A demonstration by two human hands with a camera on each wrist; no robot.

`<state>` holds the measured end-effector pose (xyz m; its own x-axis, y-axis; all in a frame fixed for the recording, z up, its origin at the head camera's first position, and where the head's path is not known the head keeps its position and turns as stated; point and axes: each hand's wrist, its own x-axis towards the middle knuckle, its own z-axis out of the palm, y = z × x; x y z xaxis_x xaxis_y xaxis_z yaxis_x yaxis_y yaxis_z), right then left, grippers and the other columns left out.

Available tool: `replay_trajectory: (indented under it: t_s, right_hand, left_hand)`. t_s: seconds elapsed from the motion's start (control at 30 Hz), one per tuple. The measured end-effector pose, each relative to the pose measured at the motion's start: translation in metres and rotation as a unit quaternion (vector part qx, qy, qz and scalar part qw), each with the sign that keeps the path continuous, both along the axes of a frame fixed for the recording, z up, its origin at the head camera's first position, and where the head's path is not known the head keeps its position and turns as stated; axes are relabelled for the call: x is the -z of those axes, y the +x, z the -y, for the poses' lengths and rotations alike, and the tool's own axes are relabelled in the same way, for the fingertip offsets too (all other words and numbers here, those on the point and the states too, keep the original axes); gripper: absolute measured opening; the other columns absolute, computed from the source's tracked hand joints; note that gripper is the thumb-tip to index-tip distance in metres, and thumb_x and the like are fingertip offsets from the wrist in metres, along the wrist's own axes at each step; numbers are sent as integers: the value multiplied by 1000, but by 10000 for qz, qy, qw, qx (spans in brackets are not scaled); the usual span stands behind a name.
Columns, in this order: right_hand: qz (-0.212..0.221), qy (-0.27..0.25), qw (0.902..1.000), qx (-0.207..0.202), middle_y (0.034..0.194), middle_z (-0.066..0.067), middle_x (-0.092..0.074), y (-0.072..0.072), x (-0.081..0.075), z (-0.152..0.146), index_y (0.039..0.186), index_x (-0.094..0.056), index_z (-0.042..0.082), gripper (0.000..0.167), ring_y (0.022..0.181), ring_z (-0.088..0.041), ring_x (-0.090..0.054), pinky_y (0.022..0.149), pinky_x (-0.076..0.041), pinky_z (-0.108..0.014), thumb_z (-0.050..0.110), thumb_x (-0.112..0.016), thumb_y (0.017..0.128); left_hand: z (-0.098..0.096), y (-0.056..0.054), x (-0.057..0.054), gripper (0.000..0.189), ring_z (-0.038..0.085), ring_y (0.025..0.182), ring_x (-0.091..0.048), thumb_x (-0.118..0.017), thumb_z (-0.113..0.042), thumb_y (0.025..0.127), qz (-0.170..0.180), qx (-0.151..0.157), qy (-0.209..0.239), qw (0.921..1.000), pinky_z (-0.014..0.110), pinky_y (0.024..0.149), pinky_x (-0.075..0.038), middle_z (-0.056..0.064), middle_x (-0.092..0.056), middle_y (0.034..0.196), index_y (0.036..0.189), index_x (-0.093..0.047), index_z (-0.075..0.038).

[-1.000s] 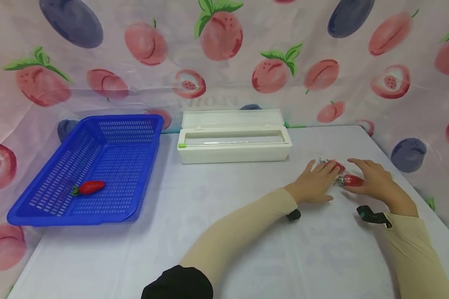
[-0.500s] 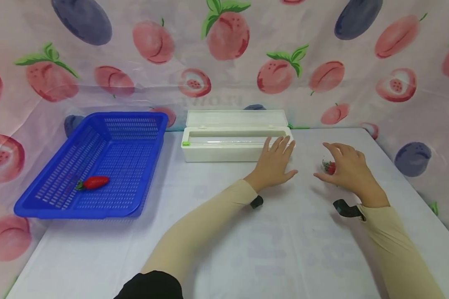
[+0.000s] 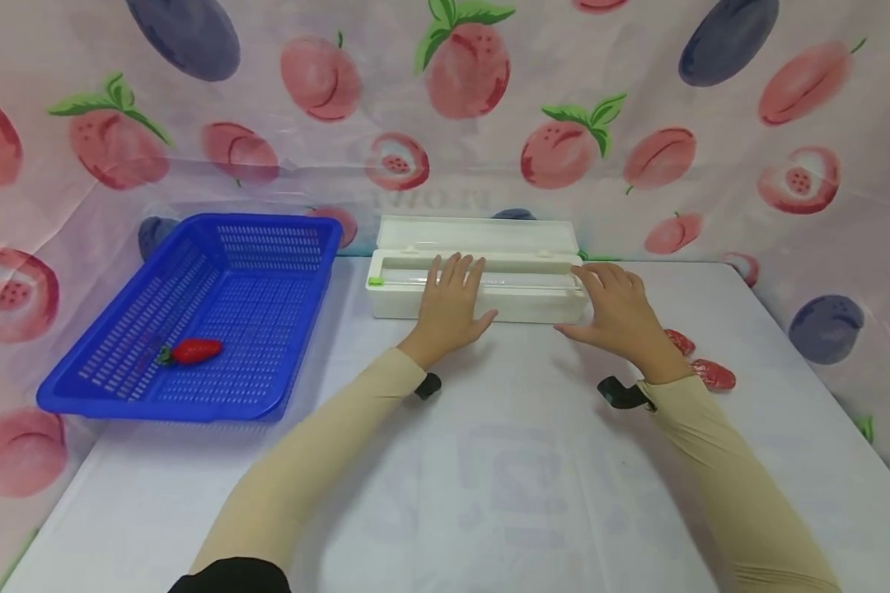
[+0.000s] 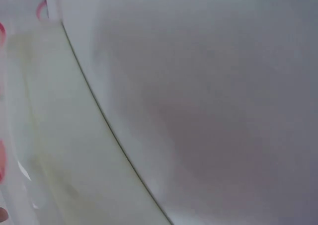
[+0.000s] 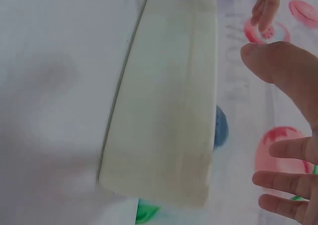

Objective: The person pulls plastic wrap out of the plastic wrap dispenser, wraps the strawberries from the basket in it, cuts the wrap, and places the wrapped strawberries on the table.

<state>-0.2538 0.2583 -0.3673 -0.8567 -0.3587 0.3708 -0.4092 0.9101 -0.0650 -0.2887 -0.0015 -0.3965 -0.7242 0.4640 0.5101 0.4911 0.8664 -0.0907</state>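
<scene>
A white cling film box (image 3: 478, 303) stands at the back of the table, its lid (image 3: 478, 235) raised and a film roll (image 3: 526, 279) inside. My left hand (image 3: 445, 317) hovers in front of the box's left-middle part, fingers straight and slightly spread. At the box's right end is my right hand (image 3: 619, 317), thumb and fingers apart; in the right wrist view its fingers (image 5: 283, 180) hold nothing. Whether either hand touches the box I cannot tell. Two red strawberries, one nearer (image 3: 714, 375) and one farther (image 3: 680, 341), lie partly hidden behind my right wrist; the nearer looks film-wrapped.
A blue plastic basket (image 3: 193, 408) stands on the left side of the table, with one red strawberry (image 3: 196, 352) in it. Behind the table hangs a fruit-print cloth (image 3: 475, 165). A small green slider (image 3: 375, 281) sits at the box's left end.
Both hands have moved left, away from the strawberries on the right, to the cling film box. Those strawberries stay on the table. The head view has shifted slightly.
</scene>
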Motion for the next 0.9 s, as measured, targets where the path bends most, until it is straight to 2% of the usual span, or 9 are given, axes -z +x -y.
replay_trajectory:
  t_s: [0.23, 0.57, 0.7, 0.9]
  right_hand:
    - [12, 195, 9996, -199, 122, -21, -52, -17, 9, 17, 125, -49, -2, 80, 117, -39, -42, 89, -35, -61, 47, -77, 69]
    - [503, 439, 9978, -7, 124, -23, -51, -33, 18, 30, 122, -52, -5, 79, 117, -40, -42, 90, -33, -61, 50, -75, 70]
    - [632, 567, 9964, 56, 125, -23, -51, -37, 20, 32, 122, -52, -4, 79, 116, -39, -42, 90, -32, -61, 52, -74, 71]
    - [708, 795, 9943, 79, 121, -23, -52, -43, 16, 35, 119, -53, -4, 76, 113, -39, -43, 89, -32, -60, 53, -72, 73]
  left_hand:
    - [41, -5, 5, 72, 32, 130, -40, -62, -50, 82, 284, -384, -37, 9989, 52, 111, -24, 16, -50, 132, 134, -43, -4]
    - [63, -13, 9, 71, 31, 125, -43, -60, -53, 82, 903, -1026, -415, 9897, 50, 110, -26, 15, -51, 130, 130, -45, -3]
    - [68, -17, 12, 68, 30, 122, -46, -60, -53, 83, 1022, -1089, -534, 9873, 51, 110, -28, 14, -52, 127, 128, -47, -4]
    - [70, -21, 12, 66, 30, 118, -50, -61, -51, 82, 1002, -985, -580, 9884, 53, 109, -28, 14, -54, 124, 125, -48, -3]
